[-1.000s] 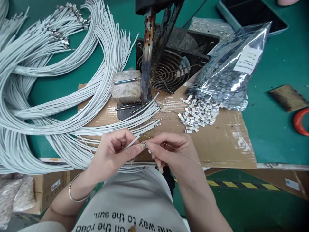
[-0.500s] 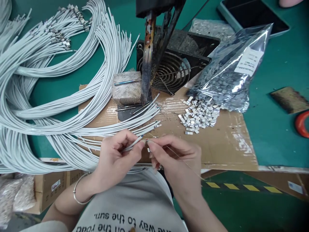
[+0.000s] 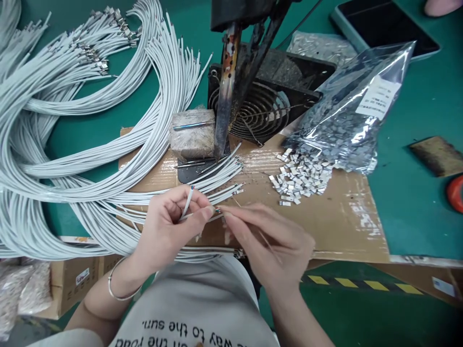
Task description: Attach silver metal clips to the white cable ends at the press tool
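Observation:
My left hand (image 3: 173, 226) is closed on white cables, with one cable end (image 3: 188, 197) sticking up between its fingers. Coloured wire tips show at its thumb and index finger. Right beside them, my right hand (image 3: 267, 236) pinches at the same tips; a thin strand runs back across its palm, and whatever else sits between the fingertips is too small to name. Behind the hands, loose cable ends (image 3: 226, 176) fan out over brown cardboard (image 3: 340, 217). A pile of small metal-and-white connectors (image 3: 304, 176) lies to the right.
Large bundles of white cables (image 3: 108, 190) cover the left side. A soldering stand (image 3: 226, 91) rises before a black fan (image 3: 260, 108), beside a wrapped block (image 3: 191, 135). To the right are a plastic bag (image 3: 343, 125), a phone (image 3: 387, 26) and a brown pad (image 3: 437, 155).
My right hand has shifted slightly right and its fingers are stretched more toward the wire tips. A cable end in my left hand now points upward. The view has moved a little.

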Tool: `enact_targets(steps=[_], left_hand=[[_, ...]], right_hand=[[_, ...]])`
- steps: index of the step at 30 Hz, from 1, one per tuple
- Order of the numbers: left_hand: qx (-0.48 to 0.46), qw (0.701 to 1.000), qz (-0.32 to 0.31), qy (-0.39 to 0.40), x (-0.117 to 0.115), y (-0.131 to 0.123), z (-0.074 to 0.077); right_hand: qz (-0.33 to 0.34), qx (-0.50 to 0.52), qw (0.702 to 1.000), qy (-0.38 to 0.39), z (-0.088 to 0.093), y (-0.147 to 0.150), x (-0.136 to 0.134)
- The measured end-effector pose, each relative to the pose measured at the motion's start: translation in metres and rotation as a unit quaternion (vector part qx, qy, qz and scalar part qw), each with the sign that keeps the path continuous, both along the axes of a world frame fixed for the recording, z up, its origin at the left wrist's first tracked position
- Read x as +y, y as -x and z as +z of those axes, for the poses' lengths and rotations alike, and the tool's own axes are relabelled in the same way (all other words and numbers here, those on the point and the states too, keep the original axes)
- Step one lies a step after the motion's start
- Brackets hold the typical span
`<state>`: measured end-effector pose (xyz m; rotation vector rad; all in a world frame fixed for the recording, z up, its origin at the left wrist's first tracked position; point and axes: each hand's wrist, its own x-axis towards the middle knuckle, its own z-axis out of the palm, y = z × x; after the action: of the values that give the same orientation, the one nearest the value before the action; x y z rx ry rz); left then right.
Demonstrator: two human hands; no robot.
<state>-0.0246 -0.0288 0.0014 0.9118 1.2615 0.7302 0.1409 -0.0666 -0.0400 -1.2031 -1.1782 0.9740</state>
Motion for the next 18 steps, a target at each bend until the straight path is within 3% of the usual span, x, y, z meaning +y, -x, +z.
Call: enact_targets(steps=[6, 14, 18], left_hand=[[-0.009, 0.999, -0.02, 0.046, 0.005, 0.001, 0.003], [-0.031, 0.997, -0.02, 0.068, 0.005, 0.003, 0.005], [-0.029, 0.996, -0.027, 0.074, 0.005, 0.005, 0.004]], right_hand=[[0.047, 0.015, 0.999, 0.02, -0.003, -0.011, 0.011], [0.08, -0.05, 0.993, -0.074, 0.0, -0.015, 0.016], [0.108, -0.124, 0.976, -0.142, 0.002, -0.024, 0.021]])
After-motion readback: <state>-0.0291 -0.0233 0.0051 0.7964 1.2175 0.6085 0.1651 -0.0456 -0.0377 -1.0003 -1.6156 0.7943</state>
